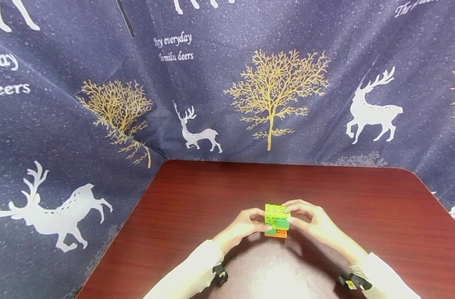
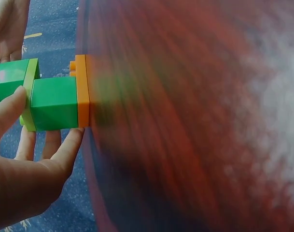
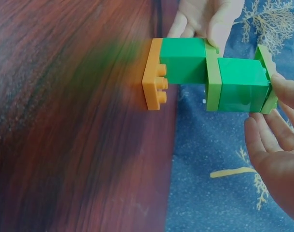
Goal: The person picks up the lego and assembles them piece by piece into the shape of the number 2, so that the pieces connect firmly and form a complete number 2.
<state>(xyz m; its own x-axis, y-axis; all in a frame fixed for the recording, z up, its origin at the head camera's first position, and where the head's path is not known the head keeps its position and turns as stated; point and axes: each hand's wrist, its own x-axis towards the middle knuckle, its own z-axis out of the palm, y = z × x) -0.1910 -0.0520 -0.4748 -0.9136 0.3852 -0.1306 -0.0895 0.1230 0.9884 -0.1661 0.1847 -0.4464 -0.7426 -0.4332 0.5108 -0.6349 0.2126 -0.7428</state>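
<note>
A toy brick stack stands upright on the table, between both hands. From the bottom it has an orange plate (image 3: 152, 77), a green block (image 2: 55, 101), a lime plate (image 3: 212, 79) and a second green block (image 3: 241, 84) offset to the right. The top lime plate (image 1: 275, 209) sits slightly tilted in the right wrist view, with a stud showing beneath it. My left hand (image 1: 246, 224) grips the lower part, thumb at the middle lime plate and fingers on the far side. My right hand (image 1: 313, 218) pinches the top lime plate between thumb and fingers.
The reddish-brown wooden table (image 1: 197, 187) has a bright glare spot near its front edge. Behind it hangs a dark blue cloth (image 1: 220, 74) printed with white deer and golden trees. Dark wrist devices (image 1: 221, 274) sit at both white sleeves.
</note>
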